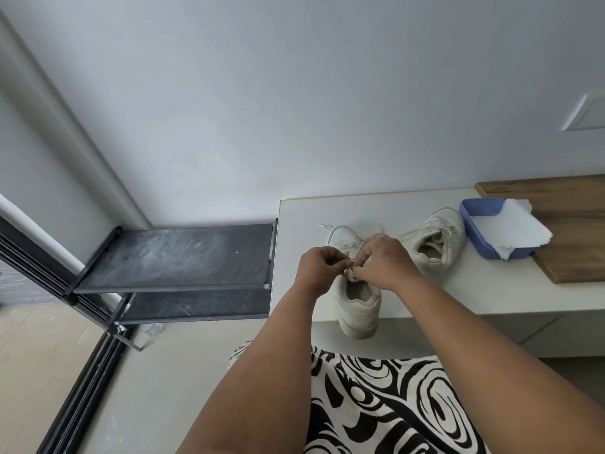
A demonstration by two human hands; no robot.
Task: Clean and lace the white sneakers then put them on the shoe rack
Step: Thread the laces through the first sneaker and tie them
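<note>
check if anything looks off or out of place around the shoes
The near sneaker overhangs the front edge of the white table, heel past the edge, while both hands work its laces. The shoe rack top shelf is smeared with whitish scuffs. Nothing looks spilled.

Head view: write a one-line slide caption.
Both hands, left hand and right hand, pinch the lace of the near sneaker on the white table.

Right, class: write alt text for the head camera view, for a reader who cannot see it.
Both hands, left and right, pinch the lace on a white sneaker at the white table's near edge. The second sneaker lies beside a blue tray of paper; a dark shoe rack stands left.
</note>
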